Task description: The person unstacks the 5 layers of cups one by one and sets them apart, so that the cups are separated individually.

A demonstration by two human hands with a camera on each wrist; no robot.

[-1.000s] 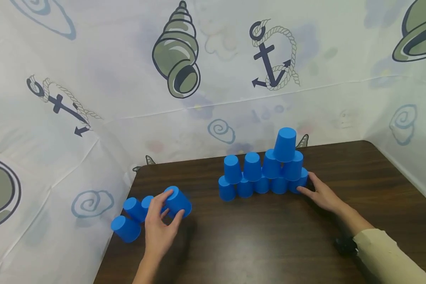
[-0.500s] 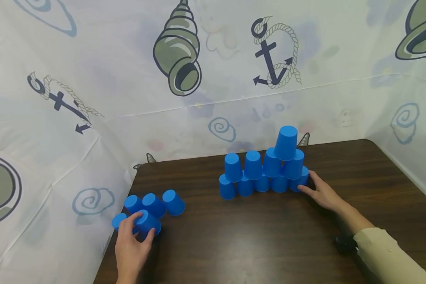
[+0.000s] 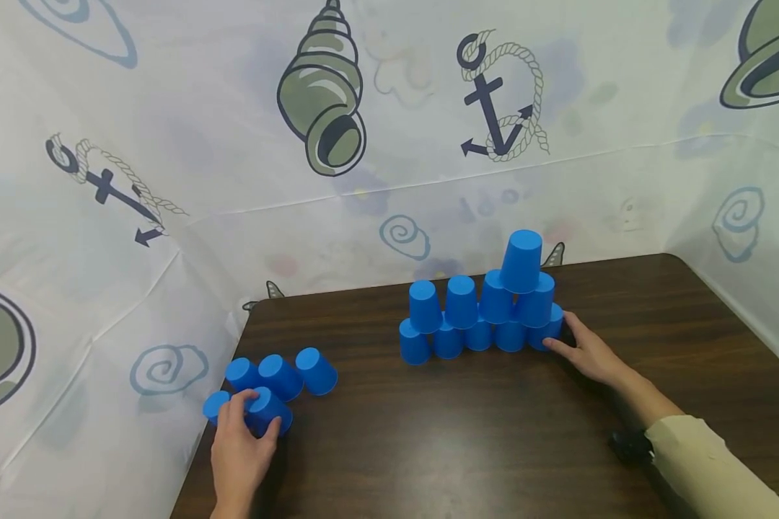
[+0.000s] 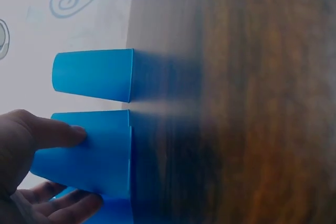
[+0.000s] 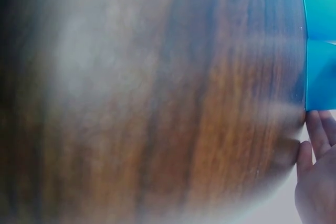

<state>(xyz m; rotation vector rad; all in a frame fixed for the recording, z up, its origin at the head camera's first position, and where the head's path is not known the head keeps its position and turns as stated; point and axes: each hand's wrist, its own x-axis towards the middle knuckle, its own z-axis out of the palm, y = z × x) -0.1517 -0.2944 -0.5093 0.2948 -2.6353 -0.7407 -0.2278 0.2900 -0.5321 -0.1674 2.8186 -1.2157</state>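
Note:
My left hand [image 3: 242, 450] holds an upside-down blue cup [image 3: 267, 411] at the left of the table, thumb on one side and fingers on the other. In the left wrist view the thumb [image 4: 58, 132] lies along the cup's wall. Beside it stands another blue cup [image 3: 216, 406], partly hidden by the hand. My right hand [image 3: 591, 353] rests against the rightmost bottom cup [image 3: 545, 330] of a blue cup stack, its fingers fairly straight. In the right wrist view those fingers [image 5: 317, 132] reach the cup's wall near its rim.
The stack has a bottom row, several second-row cups [image 3: 425, 306] and one top cup [image 3: 522, 261]. Three cups stand in a row behind my left hand, the rightmost cup [image 3: 316, 371] slightly apart. A patterned cloth [image 3: 324, 238] borders the dark wooden table [image 3: 441, 447].
My left hand has brought its cup leftward and nearer, from above the back row to the front beside another cup. The right hand has stayed at the stack.

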